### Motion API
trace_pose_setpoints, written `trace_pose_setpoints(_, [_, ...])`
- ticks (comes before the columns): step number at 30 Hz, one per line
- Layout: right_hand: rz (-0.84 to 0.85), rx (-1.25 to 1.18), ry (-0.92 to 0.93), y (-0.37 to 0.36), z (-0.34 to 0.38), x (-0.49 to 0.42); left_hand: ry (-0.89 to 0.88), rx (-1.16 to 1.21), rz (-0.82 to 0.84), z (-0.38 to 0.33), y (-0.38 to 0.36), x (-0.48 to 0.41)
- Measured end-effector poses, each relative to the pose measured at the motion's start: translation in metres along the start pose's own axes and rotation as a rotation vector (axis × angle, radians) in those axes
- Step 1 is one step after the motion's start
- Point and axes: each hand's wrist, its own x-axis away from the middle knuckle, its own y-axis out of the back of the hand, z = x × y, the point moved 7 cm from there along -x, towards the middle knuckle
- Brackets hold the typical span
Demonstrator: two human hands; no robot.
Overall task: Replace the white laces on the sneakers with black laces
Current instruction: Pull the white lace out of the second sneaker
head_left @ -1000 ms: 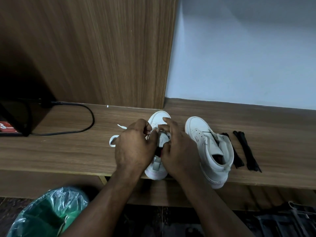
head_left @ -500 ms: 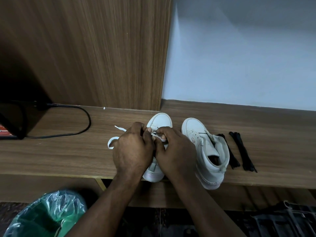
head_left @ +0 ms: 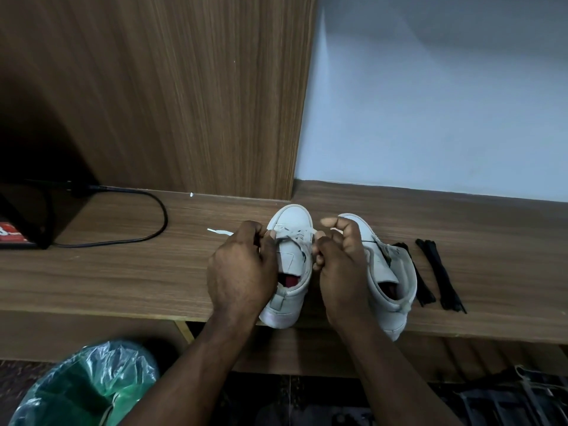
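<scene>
Lace [head_left: 293, 235] is pinched at either end by left hand [head_left: 242, 269] and right hand [head_left: 342, 272] — seemingly so the sneaker [head_left: 292, 215] can be unthreaded.

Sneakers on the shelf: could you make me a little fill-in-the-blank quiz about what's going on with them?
The left hand and right hand pinch a lace whose colour is ____.
The spare laces lying beside the sneakers are ____.
The plastic bag below the shelf is ____.
Missing words: white; black; green.
</scene>
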Motion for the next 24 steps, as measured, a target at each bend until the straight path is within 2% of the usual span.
trace_pose_setpoints(5, [0.092, 0.662, 0.229, -0.008, 0.008, 0.003, -0.012, 0.058, 0.016, 0.001, 0.0, 0.002])
trace_pose_setpoints(8, [0.042, 0.785, 0.341, -0.01, 0.016, 0.007, -0.008, 0.071, 0.023, 0.003, -0.002, 0.003])
trace_pose_setpoints(15, [0.02, 0.739, 0.428, -0.01, 0.018, 0.006, -0.015, 0.074, 0.029, 0.0, -0.002, 0.003])
trace_pose_setpoints(17, [0.0, 0.512, 0.378, -0.005, 0.017, 0.003, -0.018, 0.072, 0.021, 0.0, -0.002, 0.003])
trace_pose_setpoints(20, [-0.059, -0.055, 0.149, 0.005, 0.009, -0.007, -0.028, 0.071, 0.033, 0.0, -0.003, 0.004])
trace_pose_setpoints(21, [-0.083, -0.127, 0.102, 0.008, 0.007, -0.009, -0.034, 0.08, 0.039, 0.0, -0.004, 0.004])
trace_pose_setpoints(24, [-0.098, 0.04, 0.075, 0.01, 0.002, -0.01, -0.037, 0.09, 0.034, 0.001, -0.003, 0.004])
